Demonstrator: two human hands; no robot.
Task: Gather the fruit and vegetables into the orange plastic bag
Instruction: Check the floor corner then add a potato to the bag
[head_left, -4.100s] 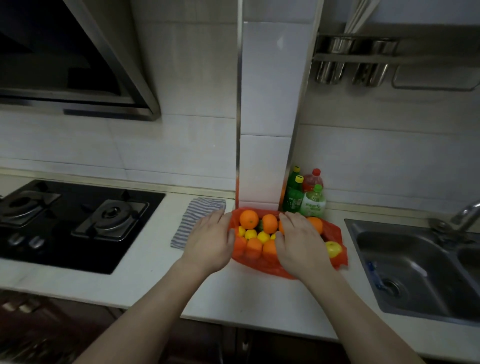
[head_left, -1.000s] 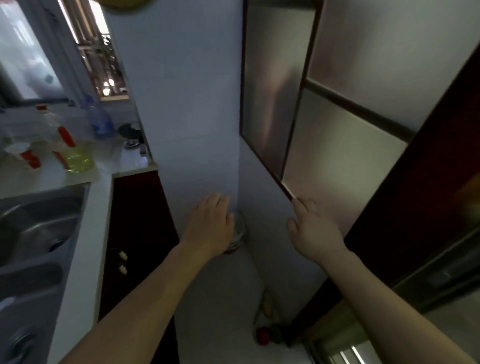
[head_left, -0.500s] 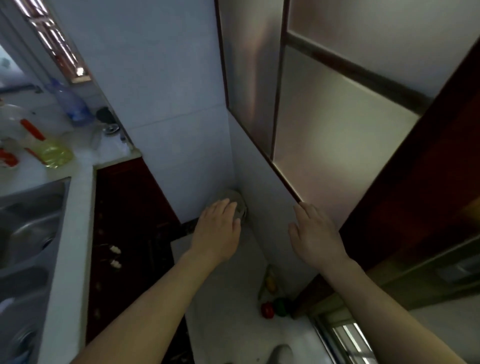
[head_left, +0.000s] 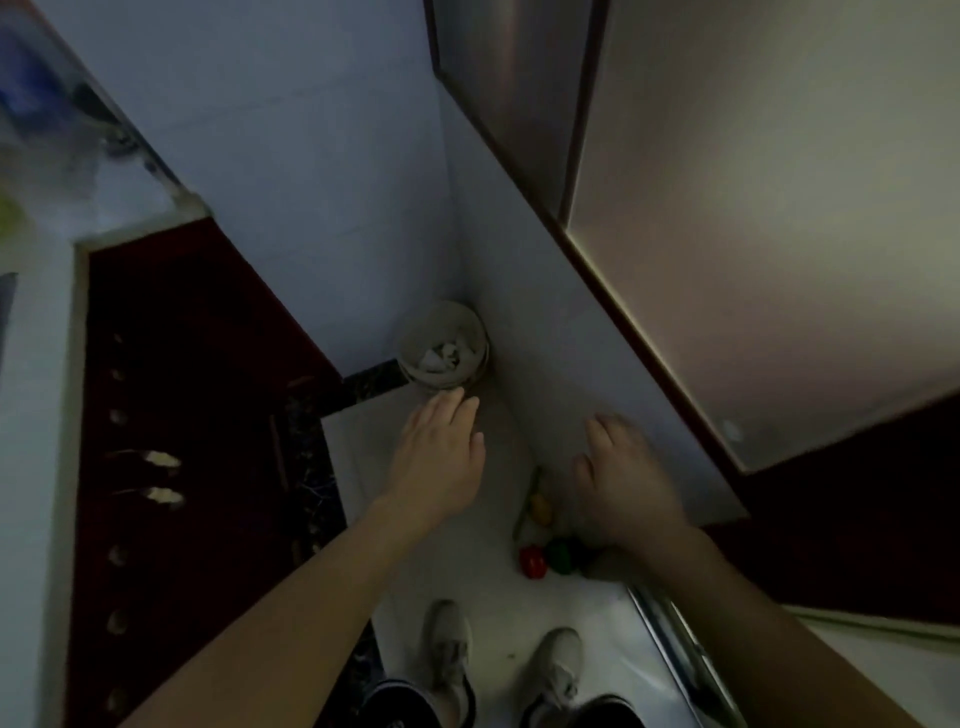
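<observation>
Single head-worn wide-angle view, pitched steeply down at a pale tiled floor (head_left: 498, 613). The left hand (head_left: 439, 457) and right hand (head_left: 618, 483) sit mid-frame, arms outstretched; the wearer's grey lace-up shoes (head_left: 449, 649) mark the bottom edge.

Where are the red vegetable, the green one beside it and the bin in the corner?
red vegetable (head_left: 532, 562): head view, middle of its upper side.
green vegetable (head_left: 561, 555): head view, middle of its visible top.
bin (head_left: 441, 318): head view, far inner wall just below the rim.
</observation>
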